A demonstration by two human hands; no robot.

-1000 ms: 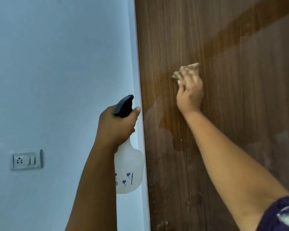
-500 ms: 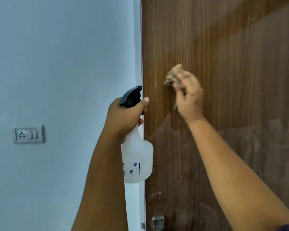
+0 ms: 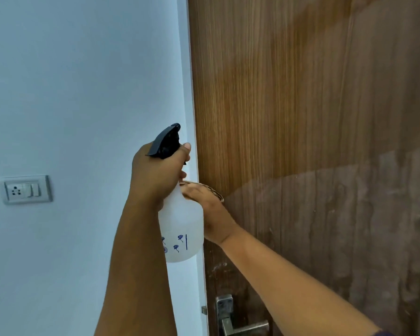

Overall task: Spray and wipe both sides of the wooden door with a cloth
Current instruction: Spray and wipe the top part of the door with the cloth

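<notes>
**K:** Wood-grain door, laminate-looking face, fills the right of the view. Hazy film and streaks across the lower half, upper band looks clean and dry. Reads as wipe step on this face, mid-pass.

**R:** Hands?

**K:** Left hand is wrapped round the neck of the spray bottle, thumb up beside the black trigger head. Translucent white body, blue print low on it. Bottle is upright, in front of the door's latch edge, nozzle toward the door. Can't tell if a finger is on the trigger.

**R:** Right?

**K:** Right hand is against the door at the latch edge, partly hidden behind the bottle. Tan cloth shows only as a thin rim above the knuckles. Looks held under the palm and fingers; exact finger pose hidden.

**R:** Cloth on the wood?

**K:** Seems pressed to it, just at the top boundary of the hazy zone.

**R:** Next?

**K:** My read: work the cloth down and right through the streaked area toward the metal lever handle. Needs firm flat pressure, overlapping strokes. Respray if film has dried. Far face of the door not in view, so judge it as not yet done.

**R:** Other stuff?

**K:** Pale blue wall left, switch and socket plate on it.
</notes>
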